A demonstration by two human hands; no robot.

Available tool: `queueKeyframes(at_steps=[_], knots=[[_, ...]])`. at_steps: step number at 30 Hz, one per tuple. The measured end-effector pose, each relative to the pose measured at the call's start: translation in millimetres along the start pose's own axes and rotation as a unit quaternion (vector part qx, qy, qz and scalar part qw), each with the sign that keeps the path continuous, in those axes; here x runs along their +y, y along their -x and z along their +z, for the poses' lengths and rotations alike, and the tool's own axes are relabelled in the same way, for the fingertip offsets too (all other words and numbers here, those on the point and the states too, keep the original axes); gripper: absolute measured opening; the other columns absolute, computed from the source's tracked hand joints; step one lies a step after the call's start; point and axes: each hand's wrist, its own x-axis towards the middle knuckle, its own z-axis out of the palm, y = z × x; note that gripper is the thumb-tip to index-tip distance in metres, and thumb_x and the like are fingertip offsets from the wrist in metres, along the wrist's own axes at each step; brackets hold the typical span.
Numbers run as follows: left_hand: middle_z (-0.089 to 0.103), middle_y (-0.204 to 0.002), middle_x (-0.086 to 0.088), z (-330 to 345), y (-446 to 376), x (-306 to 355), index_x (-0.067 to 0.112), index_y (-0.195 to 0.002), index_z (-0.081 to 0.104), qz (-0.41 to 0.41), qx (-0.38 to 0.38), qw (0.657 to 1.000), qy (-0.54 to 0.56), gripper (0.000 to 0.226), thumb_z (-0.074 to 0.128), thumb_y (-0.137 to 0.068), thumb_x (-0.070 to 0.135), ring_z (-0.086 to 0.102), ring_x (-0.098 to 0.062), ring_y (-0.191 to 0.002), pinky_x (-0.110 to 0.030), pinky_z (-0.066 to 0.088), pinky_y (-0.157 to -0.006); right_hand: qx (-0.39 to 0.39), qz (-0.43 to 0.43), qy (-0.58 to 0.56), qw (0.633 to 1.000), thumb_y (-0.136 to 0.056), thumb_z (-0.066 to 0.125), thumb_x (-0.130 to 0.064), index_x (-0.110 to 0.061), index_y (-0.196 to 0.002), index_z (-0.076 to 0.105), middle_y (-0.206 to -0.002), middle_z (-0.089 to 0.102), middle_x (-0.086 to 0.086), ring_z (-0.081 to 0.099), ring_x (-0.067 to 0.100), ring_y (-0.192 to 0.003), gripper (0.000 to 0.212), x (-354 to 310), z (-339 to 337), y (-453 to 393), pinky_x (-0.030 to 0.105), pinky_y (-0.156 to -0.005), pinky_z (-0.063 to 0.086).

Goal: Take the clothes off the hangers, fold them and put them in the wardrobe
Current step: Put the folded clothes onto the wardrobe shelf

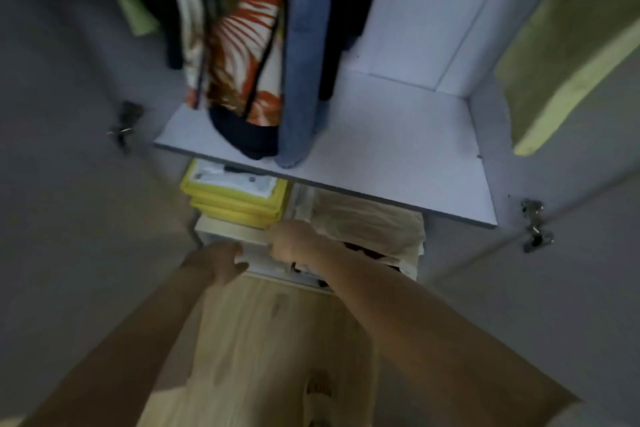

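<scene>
Both my hands reach into the lower part of the open wardrobe, under the white shelf (pixel 381 156). My left hand (pixel 218 262) grips the left edge of a folded white garment (pixel 263 253). My right hand (pixel 291 241) grips its top edge, fingers curled. The garment lies low in the compartment, beside a stack of folded yellow clothes (pixel 235 203) and a beige folded pile (pixel 374 222). Above the shelf hang a floral shirt (pixel 242 28), blue jeans (pixel 304 62) and dark clothes. The picture is blurred.
Two grey wardrobe doors stand open at either side, with metal hinges (pixel 535 225) on the right one and another hinge (pixel 123 125) on the left. A yellow-green cloth (pixel 568 55) hangs at the upper right. Light wooden floor (pixel 263 357) lies below.
</scene>
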Motion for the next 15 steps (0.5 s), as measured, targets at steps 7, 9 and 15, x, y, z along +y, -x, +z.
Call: queueKeyframes(at_steps=[7,9,15], knots=[[0.052,-0.14,-0.004,-4,156,-80,0.015,-0.138,0.047,-0.144,0.067,0.984,0.08,0.046,0.046,-0.099,0.04,0.049,-0.021,-0.128,-0.026,0.039,-0.101,0.016,-0.16,0.08,0.984,-0.096,0.049,-0.028,-0.009,-0.118,0.06,-0.122,0.062,0.015,0.059,0.035,-0.11,0.031,-166,-49,38,0.038,-0.086,0.049],[0.055,-0.138,-0.006,11,208,-97,0.015,-0.136,0.05,-0.199,0.088,0.967,0.135,0.043,0.048,-0.099,0.036,0.051,-0.023,-0.126,-0.028,0.04,-0.098,0.012,-0.221,0.112,0.969,-0.096,0.049,-0.03,-0.01,-0.117,0.06,-0.124,0.061,0.015,0.058,0.035,-0.114,0.031,-211,-44,46,0.037,-0.088,0.047],[0.059,-0.132,-0.01,110,355,-129,0.012,-0.13,0.056,-0.395,0.16,0.848,0.314,0.042,0.05,-0.097,0.037,0.054,-0.028,-0.121,-0.032,0.045,-0.095,-0.093,-0.411,0.281,0.862,-0.096,0.044,-0.017,-0.006,-0.12,0.06,-0.125,0.061,0.017,0.059,0.033,-0.113,0.032,-342,35,101,0.034,-0.086,0.049]])
